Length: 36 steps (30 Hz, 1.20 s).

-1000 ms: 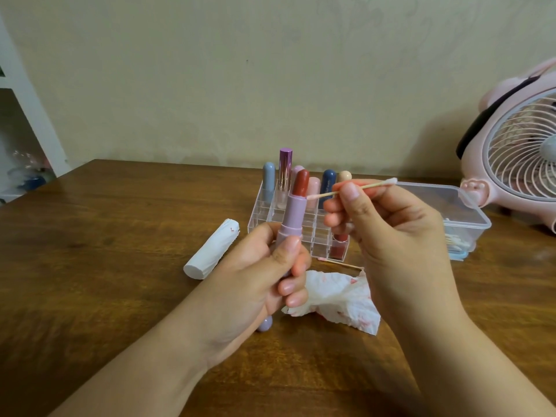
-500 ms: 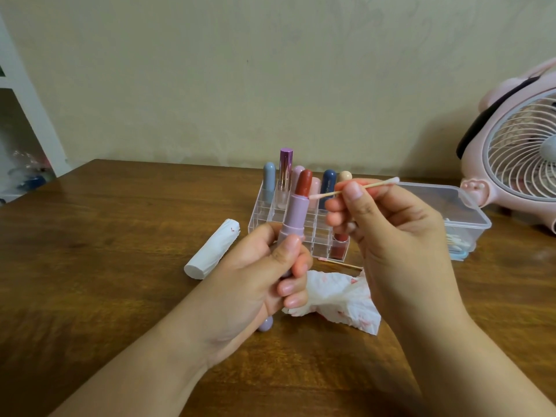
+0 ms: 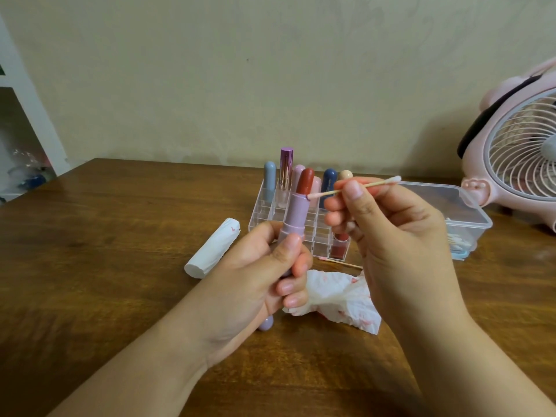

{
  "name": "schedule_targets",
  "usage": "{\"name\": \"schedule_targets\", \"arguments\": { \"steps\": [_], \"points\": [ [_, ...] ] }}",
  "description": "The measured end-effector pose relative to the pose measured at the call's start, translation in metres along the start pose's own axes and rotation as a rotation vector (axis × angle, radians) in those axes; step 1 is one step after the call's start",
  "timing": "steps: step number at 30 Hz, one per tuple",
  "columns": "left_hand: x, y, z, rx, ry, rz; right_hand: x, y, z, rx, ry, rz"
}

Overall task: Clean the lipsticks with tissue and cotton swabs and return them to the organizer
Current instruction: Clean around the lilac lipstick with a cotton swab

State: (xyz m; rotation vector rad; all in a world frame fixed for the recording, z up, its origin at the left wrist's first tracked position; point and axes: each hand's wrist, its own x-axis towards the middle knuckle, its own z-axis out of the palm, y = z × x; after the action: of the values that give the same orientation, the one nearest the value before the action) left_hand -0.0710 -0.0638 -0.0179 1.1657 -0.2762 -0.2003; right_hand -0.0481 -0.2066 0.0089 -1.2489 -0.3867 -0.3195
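The left hand [image 3: 258, 266] grips a lilac lipstick [image 3: 293, 218] round its base, fingers and thumb curled about the tube, which stands nearly upright with its long axis tipped slightly away from the person and the red bullet [image 3: 304, 180] wound out at the top. The right hand [image 3: 388, 233] pinches a cotton swab [image 3: 355, 188] between thumb and fingertips, the stick lying almost level, pointing left. Its near tip touches the lipstick at the collar, just where the bullet meets the lilac sleeve; the far tip points right, over the swab box [image 3: 469, 212]. The work appears to be the wiping of smears off that rim, so the next stroke likely turns on keeping the tip at the joint while the left hand rotates the tube.

Below the hands, a red-stained tissue [image 3: 340, 299] lies crumpled on the worktop [image 3: 120, 236], with a used swab [image 3: 340, 261] just behind it. Behind the hands stands the clear organizer [image 3: 264, 212], holding several capped lipsticks in its back row. A tissue roll [image 3: 213, 248] lies left of it, and a pink fan [image 3: 517, 152] stands at the far right.
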Motion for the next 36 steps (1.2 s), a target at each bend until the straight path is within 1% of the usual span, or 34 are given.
{"name": "schedule_targets", "arguments": {
  "steps": [12, 18, 23, 27, 36],
  "points": [
    [-0.0014, 0.0018, 0.0019, -0.013, -0.017, -0.023, 0.0019, 0.0024, -0.0031, -0.032, 0.023, 0.030],
    [-0.0003, 0.0017, -0.0002, -0.078, -0.021, -0.025, 0.0017, 0.0009, -0.0038, 0.007, 0.017, 0.041],
    [0.0024, 0.0000, -0.0010, -0.057, 0.037, -0.020, 0.0012, -0.0005, -0.0035, -0.005, 0.027, 0.024],
    [0.0032, -0.0021, -0.0024, -0.086, 0.018, -0.021, -0.0001, -0.0010, -0.0029, -0.029, 0.024, 0.007],
    [0.0008, -0.0002, -0.0013, -0.062, 0.001, -0.005, -0.0016, -0.0031, -0.0002, -0.018, 0.019, -0.004]
  ]
}}
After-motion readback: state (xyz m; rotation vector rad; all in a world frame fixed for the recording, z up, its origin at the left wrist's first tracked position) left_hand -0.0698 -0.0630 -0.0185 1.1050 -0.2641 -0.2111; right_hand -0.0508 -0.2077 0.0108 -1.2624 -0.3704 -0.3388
